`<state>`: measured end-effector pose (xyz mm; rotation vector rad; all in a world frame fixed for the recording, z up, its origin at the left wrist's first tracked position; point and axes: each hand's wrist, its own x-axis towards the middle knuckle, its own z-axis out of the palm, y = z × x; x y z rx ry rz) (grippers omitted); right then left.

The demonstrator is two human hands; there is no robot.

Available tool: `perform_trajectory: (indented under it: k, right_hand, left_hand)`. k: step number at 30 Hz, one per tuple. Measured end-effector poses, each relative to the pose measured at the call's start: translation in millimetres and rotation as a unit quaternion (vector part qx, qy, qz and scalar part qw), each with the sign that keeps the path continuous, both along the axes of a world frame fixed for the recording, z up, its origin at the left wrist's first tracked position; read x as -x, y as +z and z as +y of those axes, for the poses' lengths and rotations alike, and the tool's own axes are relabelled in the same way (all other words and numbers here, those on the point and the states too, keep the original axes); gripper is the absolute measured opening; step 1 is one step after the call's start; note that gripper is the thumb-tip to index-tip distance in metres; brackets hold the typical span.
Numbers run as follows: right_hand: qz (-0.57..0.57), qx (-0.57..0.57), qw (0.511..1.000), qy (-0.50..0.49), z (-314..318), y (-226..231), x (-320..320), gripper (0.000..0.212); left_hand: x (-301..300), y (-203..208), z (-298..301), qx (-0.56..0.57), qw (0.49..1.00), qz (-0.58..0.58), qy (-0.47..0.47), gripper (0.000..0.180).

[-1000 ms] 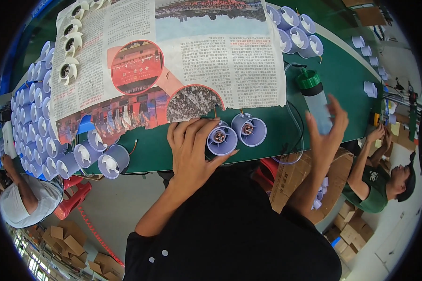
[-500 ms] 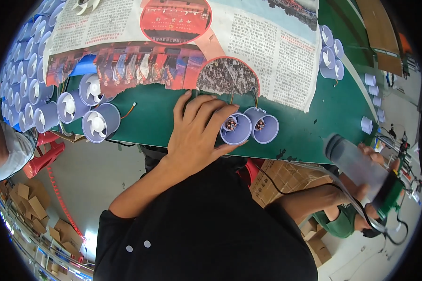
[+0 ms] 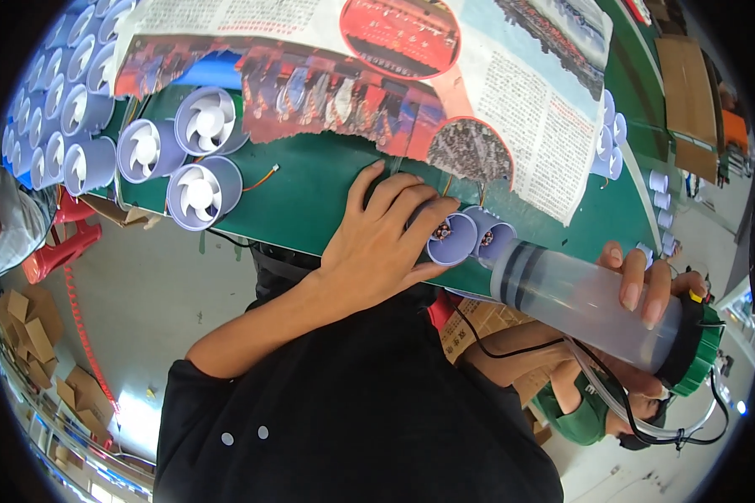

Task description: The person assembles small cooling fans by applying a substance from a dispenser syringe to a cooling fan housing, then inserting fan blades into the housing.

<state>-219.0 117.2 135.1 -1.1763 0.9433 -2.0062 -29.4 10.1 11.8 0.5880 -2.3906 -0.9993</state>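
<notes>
purple housing (image 3: 457, 247) sat near the edge of the green table (image 3: 289, 214), clamped by the left hand (image 3: 382, 225) while the right hand (image 3: 646, 287) gripped a clear cylinder (image 3: 579, 295), apparently a steadying step whose next move called for a firm left hold and careful alignment.

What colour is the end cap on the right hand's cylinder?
Green cap, clearest in the head view.

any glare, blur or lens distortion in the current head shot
Head view: fisheye bows the green table edge, black fills the corners; head view: white glare on the floor at lower left; head view: clear cylinder looks fairly sharp.
</notes>
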Motion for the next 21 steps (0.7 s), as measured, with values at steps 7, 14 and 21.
perform_trajectory:
  k: [7, 14, 21]
  right_hand:
    - [0.023, -0.028, 0.999, 0.015, -8.8, -2.5, 7.1, 0.096]
    - [0.036, 0.011, 0.999, 0.021, -14.5, -16.9, 5.0, 0.095]
    - [0.004, 0.003, 1.0, 0.009, -19.0, -21.7, -2.4, 0.094]
  left_hand:
    - [2.4, 1.3, -1.2, -0.005, 1.0, 0.005, -0.01, 0.068]
    - [2.0, 1.7, -0.1, -0.01, 1.0, 0.003, -0.016, 0.071]
    - [-0.1, 0.8, 0.1, -0.01, 1.0, 0.002, -0.009, 0.071]
